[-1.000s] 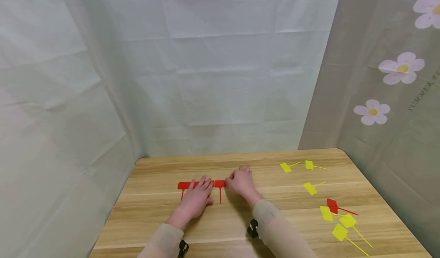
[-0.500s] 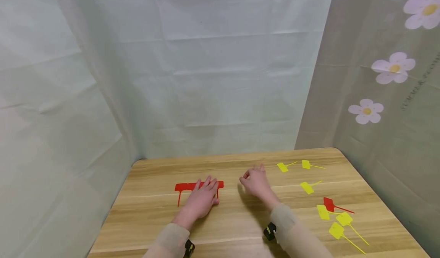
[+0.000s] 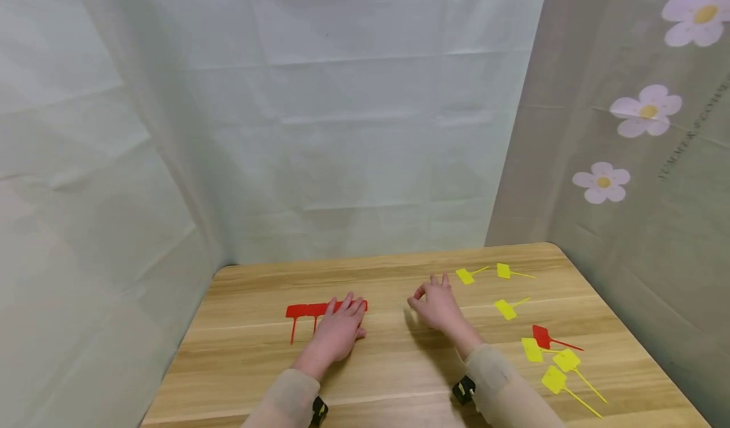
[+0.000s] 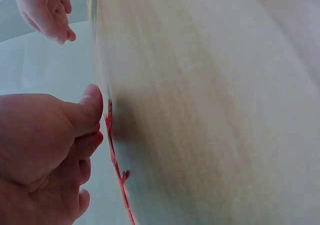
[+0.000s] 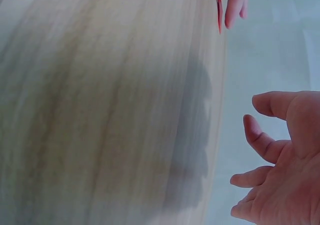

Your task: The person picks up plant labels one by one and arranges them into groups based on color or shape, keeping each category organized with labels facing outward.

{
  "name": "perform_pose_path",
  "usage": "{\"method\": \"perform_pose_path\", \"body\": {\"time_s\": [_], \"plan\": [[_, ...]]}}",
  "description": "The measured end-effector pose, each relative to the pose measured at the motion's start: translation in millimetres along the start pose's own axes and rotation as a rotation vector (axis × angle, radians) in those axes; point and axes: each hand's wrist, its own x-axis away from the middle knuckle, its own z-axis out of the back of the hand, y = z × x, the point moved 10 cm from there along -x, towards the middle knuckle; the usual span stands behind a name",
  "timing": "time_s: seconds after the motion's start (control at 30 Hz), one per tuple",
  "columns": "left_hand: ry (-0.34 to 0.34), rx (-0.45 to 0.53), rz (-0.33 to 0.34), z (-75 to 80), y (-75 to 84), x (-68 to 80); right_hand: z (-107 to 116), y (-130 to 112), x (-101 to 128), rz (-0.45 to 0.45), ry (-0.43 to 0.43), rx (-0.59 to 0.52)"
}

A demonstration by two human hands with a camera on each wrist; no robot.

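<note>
Fingers of our left hand [image 3: 336,330] lie flat on the red tags [image 3: 310,311] at table [image 3: 399,364] centre-left; our right hand [image 3: 439,304] hovers loose, holding nothing (keep pressure even, tags aligned).

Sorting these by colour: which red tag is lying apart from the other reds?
The lone red tag at the table's right, among yellow tags; the other reds sit in a row under the left hand.

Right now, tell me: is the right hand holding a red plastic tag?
No, the right hand hovers empty over the wooden table.
</note>
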Motion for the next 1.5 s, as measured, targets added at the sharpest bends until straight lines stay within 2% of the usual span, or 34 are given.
{"method": "perform_pose_path", "body": {"time_s": [0.4,0.8,1.3,1.5], "plan": [[-0.017,-0.002,0.032,-0.9,1.5,1.3,-1,-6,1,0.013,-0.001,0.012],[-0.052,0.064,0.082,-4.2,-3.0,0.3,2,-5,5,0.023,0.002,-0.002],[-0.069,0.067,0.089,-1.5,-2.7,0.8,3,11,15,0.025,-0.017,0.009],[-0.063,0.065,0.086,0.4,-2.6,1.2,10,18,19,0.050,-0.014,0.015]]}}
